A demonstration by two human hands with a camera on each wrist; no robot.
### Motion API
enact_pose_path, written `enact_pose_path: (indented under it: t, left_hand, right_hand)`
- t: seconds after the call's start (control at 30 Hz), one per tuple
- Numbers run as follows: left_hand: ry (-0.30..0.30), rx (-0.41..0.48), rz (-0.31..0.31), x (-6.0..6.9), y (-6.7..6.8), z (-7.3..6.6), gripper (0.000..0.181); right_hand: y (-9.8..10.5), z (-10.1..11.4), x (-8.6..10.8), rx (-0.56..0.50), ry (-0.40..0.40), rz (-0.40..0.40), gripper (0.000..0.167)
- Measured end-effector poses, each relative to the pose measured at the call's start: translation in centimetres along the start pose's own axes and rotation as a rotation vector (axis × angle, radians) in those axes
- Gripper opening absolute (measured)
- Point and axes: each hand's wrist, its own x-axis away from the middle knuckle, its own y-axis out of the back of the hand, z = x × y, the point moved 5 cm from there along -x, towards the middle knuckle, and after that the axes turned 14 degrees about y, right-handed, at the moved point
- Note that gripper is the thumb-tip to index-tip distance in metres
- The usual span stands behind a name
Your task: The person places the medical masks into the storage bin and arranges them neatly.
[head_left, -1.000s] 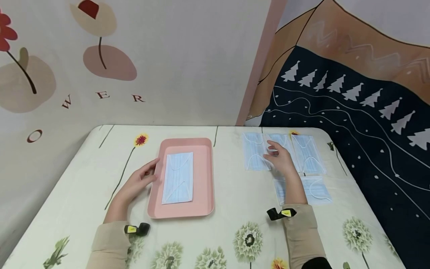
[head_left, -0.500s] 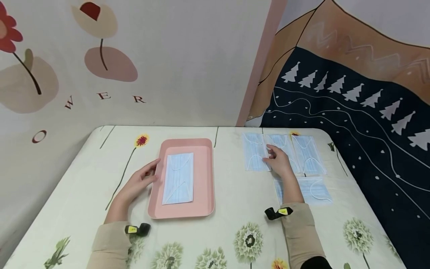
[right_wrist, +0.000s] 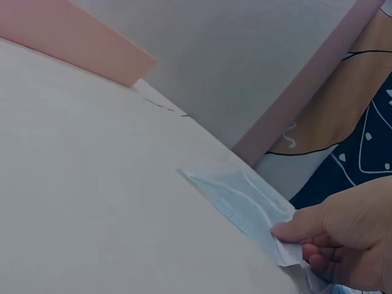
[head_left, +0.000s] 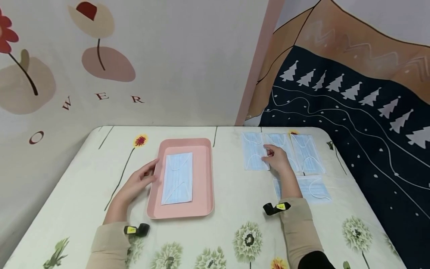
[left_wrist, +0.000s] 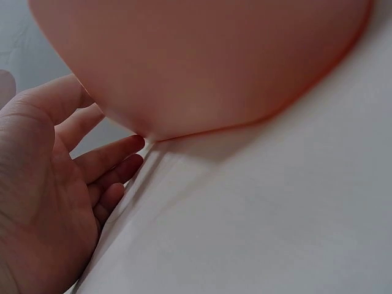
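A pink tray [head_left: 203, 179] lies on the table with one light blue mask [head_left: 178, 178] in it. My left hand [head_left: 136, 183] touches the tray's left rim with relaxed fingers; the left wrist view shows the hand [left_wrist: 55, 165] against the side of the tray [left_wrist: 202, 73]. My right hand [head_left: 279, 160] is at the right edge of the leftmost mask [head_left: 253, 151] in the group on the right. In the right wrist view, the thumb and fingers of the right hand [right_wrist: 343, 236] pinch the edge of that mask [right_wrist: 245, 205], whose far end lies flat.
Two more masks stand in the same row, one partly behind the right hand [head_left: 276, 139] and one at its right [head_left: 307, 153]. Another mask [head_left: 314, 188] lies crosswise below them, partly under the right forearm. A patterned wall cloth rises behind the table.
My right hand has lowered a little toward the leftmost mask, and its thumb and fingers have closed on the edge. The left hand has stayed at the tray's rim.
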Motion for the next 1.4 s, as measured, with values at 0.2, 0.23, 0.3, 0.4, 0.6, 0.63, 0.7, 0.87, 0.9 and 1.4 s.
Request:
enact_pose_path:
  t: [0.2, 0.23, 0.3, 0.4, 0.6, 0.63, 0.7, 0.87, 0.9, 1.4]
  left_hand:
    - [-0.009, 0.002, 0.006, -0.1, -0.2, 0.1, 0.062]
    - [-0.008, -0.004, 0.004, -0.1, -0.1, 0.1, 0.062]
    - [-0.006, -0.005, 0.000, -0.1, -0.1, 0.0, 0.062]
    - [0.001, -0.010, -0.005, 0.0, 0.0, 0.0, 0.063]
    - [0.010, -0.005, -0.001, 0.1, 0.0, 0.1, 0.063]
    - [0.010, -0.006, 0.000, 0.1, 0.0, 0.1, 0.063]
    - [0.003, -0.007, 0.000, 0.1, 0.0, 0.1, 0.063]
    - [-0.020, -0.013, 0.002, 0.0, 0.1, 0.1, 0.062]
    - [-0.023, -0.013, 0.001, 0.1, 0.1, 0.0, 0.061]
    - [-0.032, 0.007, 0.003, 0.3, 0.1, -0.2, 0.061]
  right_hand:
    - [0.5, -0.1, -0.4, 0.071, 0.007, 0.053, 0.049]
    - [0.5, -0.1, -0.4, 0.068, 0.010, 0.056, 0.049]
    - [0.5, 0.0, -0.4, 0.051, 0.014, 0.056, 0.049]
    - [0.4, 0.2, -0.4, 0.016, 0.016, 0.059, 0.050]
    - [0.2, 0.6, 0.0, -0.033, -0.020, 0.098, 0.053]
    - [0.2, 0.6, 0.0, -0.042, -0.023, 0.100, 0.054]
    - [0.2, 0.7, 0.1, -0.052, -0.020, 0.097, 0.054]
    - [0.3, 0.8, 0.4, -0.127, -0.030, 0.063, 0.056]
    - [0.3, 0.7, 0.4, -0.150, -0.032, 0.052, 0.057]
    - [-0.2, 2.3, 1.4, -0.344, -0.046, -0.087, 0.060]
